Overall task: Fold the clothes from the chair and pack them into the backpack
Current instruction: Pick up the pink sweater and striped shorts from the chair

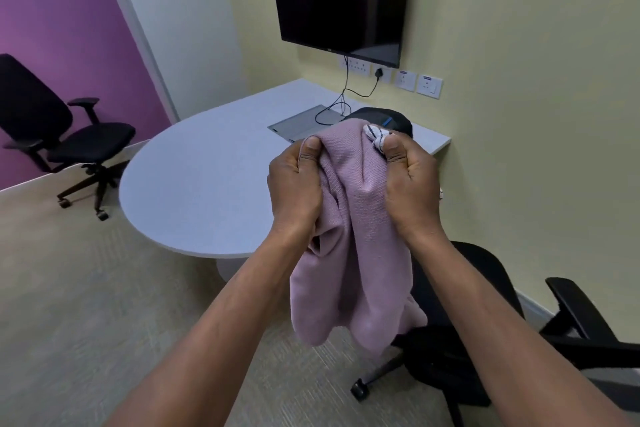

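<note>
Two hands are gathering one pinkish-mauve knit garment in the air, in front of the desk's rounded near edge and above the black chair. The fabric is looking soft, light and limp: it is sagging in loose folds below the fists, so it is likely needing a hold at its top edge or corners to shake flat before folding. The left hand is closing its grip fully around a bunch of cloth, thumb pressing on top. The right hand is likewise clenching tight, pinching the garment along with a bit of white, dark-striped trim. Both forearms are reaching forward, wrists raised. The dark backpack is lying at the desk's far right corner by the wall, partly hidden behind the garment.
</note>
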The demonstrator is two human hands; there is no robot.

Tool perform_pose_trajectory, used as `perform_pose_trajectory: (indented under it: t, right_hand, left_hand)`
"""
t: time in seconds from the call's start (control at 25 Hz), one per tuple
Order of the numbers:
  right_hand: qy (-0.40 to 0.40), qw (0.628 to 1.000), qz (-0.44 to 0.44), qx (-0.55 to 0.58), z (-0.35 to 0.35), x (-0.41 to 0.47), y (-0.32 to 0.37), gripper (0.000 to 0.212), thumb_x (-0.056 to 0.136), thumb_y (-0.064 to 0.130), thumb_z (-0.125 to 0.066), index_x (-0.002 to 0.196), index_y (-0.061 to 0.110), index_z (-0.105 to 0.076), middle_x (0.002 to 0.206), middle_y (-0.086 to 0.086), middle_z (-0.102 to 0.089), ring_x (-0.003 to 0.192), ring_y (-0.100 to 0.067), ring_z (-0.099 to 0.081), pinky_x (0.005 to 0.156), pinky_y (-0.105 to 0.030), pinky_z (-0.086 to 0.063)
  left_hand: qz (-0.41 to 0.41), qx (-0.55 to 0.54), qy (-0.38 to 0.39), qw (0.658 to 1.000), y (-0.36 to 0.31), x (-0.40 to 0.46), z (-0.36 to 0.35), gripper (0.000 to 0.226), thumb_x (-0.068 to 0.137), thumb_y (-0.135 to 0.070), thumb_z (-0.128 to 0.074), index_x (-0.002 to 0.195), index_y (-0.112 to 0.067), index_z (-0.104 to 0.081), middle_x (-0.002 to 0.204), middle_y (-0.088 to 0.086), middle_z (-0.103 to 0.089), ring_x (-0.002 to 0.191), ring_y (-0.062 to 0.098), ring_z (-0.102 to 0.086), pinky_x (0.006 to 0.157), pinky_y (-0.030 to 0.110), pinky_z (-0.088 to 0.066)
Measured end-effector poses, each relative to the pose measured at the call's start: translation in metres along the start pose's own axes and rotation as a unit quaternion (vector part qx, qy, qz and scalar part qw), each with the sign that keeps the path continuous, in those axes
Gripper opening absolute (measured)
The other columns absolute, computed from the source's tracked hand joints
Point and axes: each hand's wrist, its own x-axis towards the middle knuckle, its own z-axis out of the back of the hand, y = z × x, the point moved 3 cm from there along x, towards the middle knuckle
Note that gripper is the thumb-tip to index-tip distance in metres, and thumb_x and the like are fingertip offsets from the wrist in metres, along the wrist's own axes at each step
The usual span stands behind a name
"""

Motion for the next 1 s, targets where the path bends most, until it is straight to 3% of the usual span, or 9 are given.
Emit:
perform_pose_trajectory:
  t: [0.08,0.24,0.32,0.56,0.64,0.72,0.8,0.88,1.0]
  right_hand:
    - [0.006,0.999,-0.019,0.035,-0.03,0.01,-0.007,0.031,0.102,0.031,-0.046,0.113,0.013,-0.07,0.108,0.003,-0.073,0.103,-0.009,-0.065,0.095,-0.04,-0.052]
    - [0.03,0.996,-0.017,0.077,-0.092,0.034,-0.025,0.031,0.101,0.034,-0.047,0.11,0.018,-0.071,0.105,0.005,-0.073,0.102,-0.012,-0.066,0.092,-0.037,-0.051]
    - [0.038,0.996,-0.014,0.085,-0.123,0.052,-0.033,0.03,0.102,0.033,-0.046,0.111,0.019,-0.071,0.106,0.004,-0.073,0.104,-0.014,-0.066,0.095,-0.039,-0.051]
    - [0.041,0.99,0.012,0.135,-0.236,0.148,-0.061,0.03,0.103,0.033,-0.046,0.087,0.02,-0.068,0.083,0.008,-0.067,0.08,-0.008,-0.056,0.079,-0.044,-0.051]
    - [0.04,0.988,0.01,0.147,-0.276,0.188,-0.073,0.03,0.102,0.034,-0.046,0.088,0.021,-0.069,0.084,0.009,-0.068,0.08,-0.008,-0.057,0.08,-0.044,-0.051]
    - [0.051,0.987,0.006,0.155,-0.312,0.225,-0.085,0.03,0.102,0.035,-0.046,0.085,0.024,-0.068,0.081,0.011,-0.067,0.078,-0.007,-0.057,0.079,-0.042,-0.051]
    - [0.066,0.985,0.019,0.16,-0.355,0.273,-0.097,0.033,0.101,0.034,-0.046,0.09,0.015,-0.069,0.089,-0.004,-0.072,0.084,-0.017,-0.064,0.086,-0.049,-0.052]
    - [0.068,0.986,0.026,0.15,-0.394,0.316,-0.103,0.036,0.101,0.033,-0.045,0.094,0.005,-0.068,0.097,-0.013,-0.071,0.09,-0.026,-0.066,0.089,-0.052,-0.05]
    - [0.064,0.984,0.066,0.155,-0.446,0.376,-0.103,0.034,0.101,0.03,-0.045,0.093,0.008,-0.07,0.092,-0.003,-0.073,0.088,-0.018,-0.064,0.087,-0.047,-0.052]
  left_hand:
    - [-0.002,0.001,-0.01,1.0,0.009,0.022,0.019,0.045,0.099,-0.043,-0.048,0.081,-0.003,-0.059,0.07,0.011,-0.059,0.068,0.013,-0.046,0.069,0.046,-0.05]
    - [-0.006,-0.01,-0.032,0.999,0.03,0.069,0.05,0.04,0.102,-0.038,-0.049,0.08,-0.009,-0.064,0.071,0.003,-0.065,0.069,0.011,-0.049,0.07,0.04,-0.049]
    - [-0.013,-0.01,-0.038,0.999,0.038,0.1,0.061,0.04,0.102,-0.039,-0.048,0.083,-0.007,-0.065,0.076,0.007,-0.067,0.071,0.012,-0.051,0.073,0.042,-0.052]
    - [-0.059,-0.006,-0.066,0.996,0.054,0.24,0.091,0.042,0.102,-0.035,-0.05,0.075,-0.003,-0.057,0.07,0.001,-0.055,0.068,0.014,-0.045,0.066,0.035,-0.043]
    - [-0.064,-0.009,-0.07,0.995,0.06,0.297,0.098,0.038,0.101,-0.036,-0.051,0.072,-0.014,-0.062,0.073,-0.001,-0.061,0.071,0.013,-0.051,0.068,0.041,-0.05]
    - [-0.072,-0.011,-0.073,0.995,0.066,0.348,0.106,0.039,0.1,-0.038,-0.053,0.076,-0.009,-0.062,0.076,0.003,-0.062,0.074,0.015,-0.053,0.072,0.047,-0.053]
    - [-0.094,-0.016,-0.087,0.992,0.073,0.407,0.112,0.045,0.1,-0.035,-0.052,0.08,0.006,-0.053,0.075,0.007,-0.054,0.071,0.016,-0.047,0.065,0.042,-0.048]
    - [-0.118,0.003,-0.109,0.987,0.072,0.456,0.119,0.047,0.101,-0.031,-0.05,0.076,0.008,-0.046,0.071,0.007,-0.046,0.068,0.015,-0.04,0.062,0.036,-0.039]
    - [-0.146,-0.004,-0.128,0.981,0.068,0.529,0.131,0.047,0.1,-0.034,-0.05,0.073,0.004,-0.048,0.07,0.007,-0.046,0.068,0.016,-0.04,0.061,0.038,-0.04]
